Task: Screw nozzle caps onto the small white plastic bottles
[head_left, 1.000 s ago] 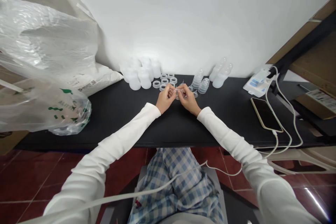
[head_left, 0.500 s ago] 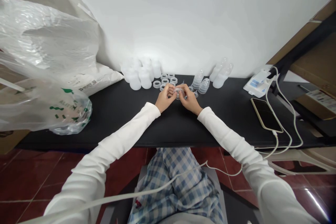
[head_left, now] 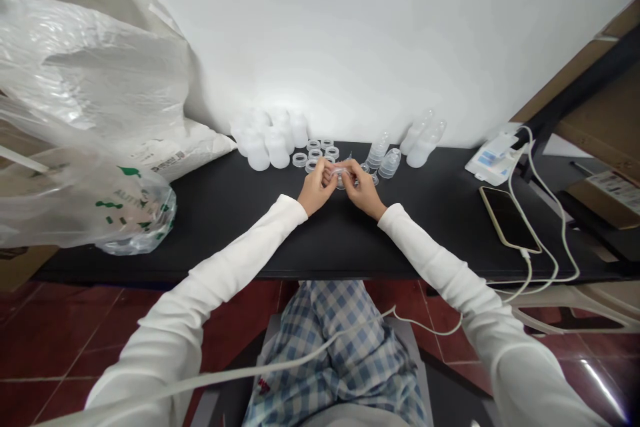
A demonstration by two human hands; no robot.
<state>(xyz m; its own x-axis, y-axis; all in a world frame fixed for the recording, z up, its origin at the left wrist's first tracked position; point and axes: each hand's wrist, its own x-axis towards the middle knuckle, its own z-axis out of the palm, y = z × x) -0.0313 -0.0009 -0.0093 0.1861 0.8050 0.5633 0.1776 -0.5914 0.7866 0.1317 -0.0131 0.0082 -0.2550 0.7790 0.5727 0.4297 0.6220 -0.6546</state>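
Between the fingertips of both hands is a clear plastic bottle ring (head_left: 341,173), partly hidden by the fingers. My left hand (head_left: 317,188) pinches it from one side, and my right hand (head_left: 364,191) grips the other side. Just beyond my left hand lie several translucent screw rings (head_left: 300,160) on the black table. Small clear bottle teats (head_left: 375,179) lie by my right fingers, partly covered. Behind them are a clear domed cap (head_left: 389,163) and a leaning stack of clear caps (head_left: 378,150).
Several frosted bottles (head_left: 258,152) stand by the wall at left, and two capped bottles (head_left: 421,147) at right. Large plastic bags (head_left: 90,80) fill the table's left end. A phone (head_left: 510,219), white cables (head_left: 555,207) and a white power strip (head_left: 493,159) lie at right.
My fingers have shifted slightly around the clear ring, covering more of it. Both hands stay in about the same place.
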